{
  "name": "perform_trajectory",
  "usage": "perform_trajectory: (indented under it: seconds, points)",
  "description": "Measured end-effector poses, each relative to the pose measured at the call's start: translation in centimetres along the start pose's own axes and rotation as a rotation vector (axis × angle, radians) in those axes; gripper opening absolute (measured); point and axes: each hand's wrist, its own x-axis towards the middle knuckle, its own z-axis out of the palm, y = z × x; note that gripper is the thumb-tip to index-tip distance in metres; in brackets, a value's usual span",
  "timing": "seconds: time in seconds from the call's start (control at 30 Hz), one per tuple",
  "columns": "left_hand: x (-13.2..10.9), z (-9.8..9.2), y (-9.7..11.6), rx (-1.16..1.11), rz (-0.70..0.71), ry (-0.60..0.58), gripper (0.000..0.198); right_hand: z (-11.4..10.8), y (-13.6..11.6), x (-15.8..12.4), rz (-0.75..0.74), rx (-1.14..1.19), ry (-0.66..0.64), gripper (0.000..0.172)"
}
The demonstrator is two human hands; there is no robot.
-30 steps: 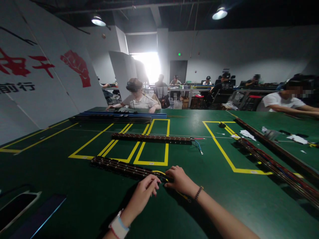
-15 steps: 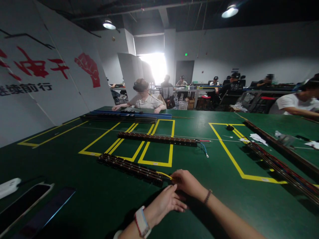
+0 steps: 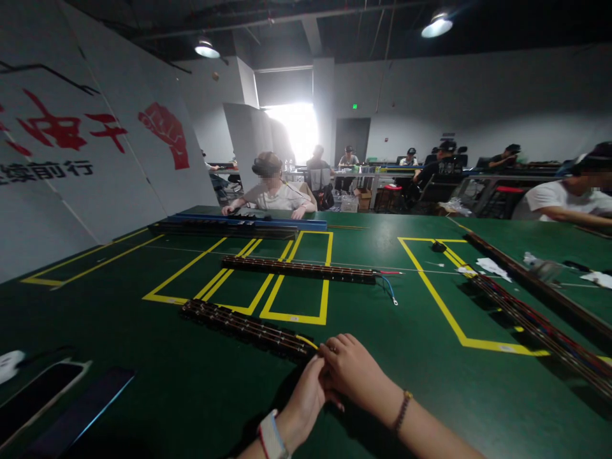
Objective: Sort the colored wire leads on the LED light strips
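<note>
A long black strip assembly with thin copper-coloured rods lies at an angle on the green table. A yellow wire comes out of its near right end. My right hand is closed at the wire's tip, with fingers bent around it. Just below, my left hand meets the right one at the strip's end. Its thumb points up and its fingers are curled, partly hidden behind the right hand. What the left fingers pinch, if anything, is hidden.
Farther back lies a similar strip with a blue wire and a red wire. More wired strips are at right. Two dark phone-like slabs lie at left. Yellow tape marks the table. A person sits opposite.
My hands have come together at the strip's end. The left fingers, spread before, are now curled under the right hand. The view has shifted slightly.
</note>
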Motion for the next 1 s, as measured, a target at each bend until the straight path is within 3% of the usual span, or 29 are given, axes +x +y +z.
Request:
perform_trajectory:
  seconds: [0.17, 0.33, 0.47, 0.7, 1.0]
  points:
    - [0.1, -0.7, -0.1, 0.021, -0.01, -0.068, 0.031, -1.1, 0.6, -0.5, 0.056, 0.052, 0.009, 0.021]
    - [0.1, -1.1, -0.2, 0.004, -0.019, -0.101, 0.041, -0.6, 0.8, -0.5, 0.077, 0.099, -0.07, 0.01]
    - [0.1, -1.1, -0.3, -0.012, -0.015, -0.099, 0.041, -0.5, 1.3, -0.2, 0.078, 0.111, -0.101, 0.013]
    - [0.2, -1.1, -0.4, 0.025, -0.016, -0.066, 0.036, 1.8, 4.0, 0.2, 0.11, 0.074, 0.063, 0.028]
    - [-0.6, -1.0, 0.3, 0.104, -0.017, -0.021, 0.043, 4.6, 6.3, 0.8, -0.013, 0.052, 0.216, 0.039]
